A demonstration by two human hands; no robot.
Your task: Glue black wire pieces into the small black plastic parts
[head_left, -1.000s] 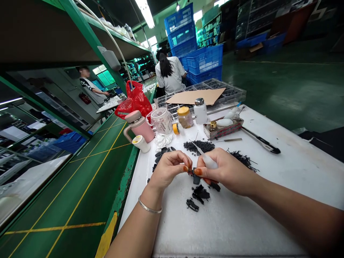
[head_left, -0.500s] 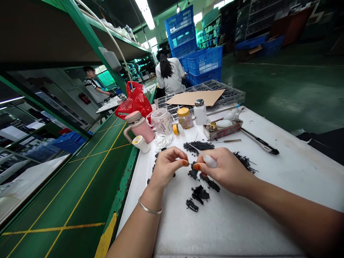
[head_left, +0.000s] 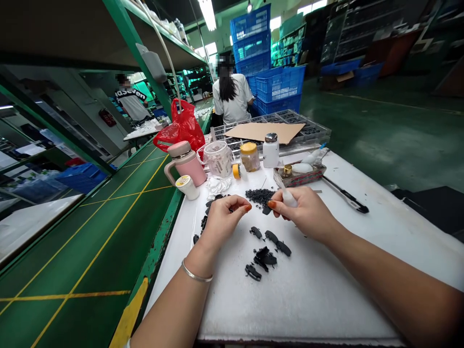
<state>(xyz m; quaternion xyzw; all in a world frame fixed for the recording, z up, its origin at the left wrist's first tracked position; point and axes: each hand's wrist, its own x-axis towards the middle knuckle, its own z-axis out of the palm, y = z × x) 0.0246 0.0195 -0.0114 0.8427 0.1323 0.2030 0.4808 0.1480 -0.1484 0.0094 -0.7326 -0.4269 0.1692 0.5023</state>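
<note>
My right hand (head_left: 306, 210) is closed round a small white squeeze bottle (head_left: 289, 198) with a thin nozzle pointing up and away. Below its thumb and fingertip, a small black plastic part (head_left: 267, 210) shows, apparently pinched there too. My left hand (head_left: 228, 215) is closed in a pinch, thumb against forefinger; whatever sits between the tips is too small to make out. In front of the hands lie several black plastic parts (head_left: 265, 258). A heap of tiny black rings (head_left: 258, 195) lies just beyond the fingertips. More black parts (head_left: 204, 222) are partly hidden behind my left wrist.
At the back of the white table (head_left: 232, 309) stand a pink mug (head_left: 192, 166), a clear jar (head_left: 218, 159), a yellow-lidded jar (head_left: 250, 157), a white pump bottle (head_left: 271, 151) and a tool box (head_left: 304, 176). A black-handled tool (head_left: 346, 195) lies right. A green belt (head_left: 101, 227) runs left.
My hands have drawn apart, having been together at the fingertips. The right hand has risen slightly away with bottle and black part; the camera view has shifted a little.
</note>
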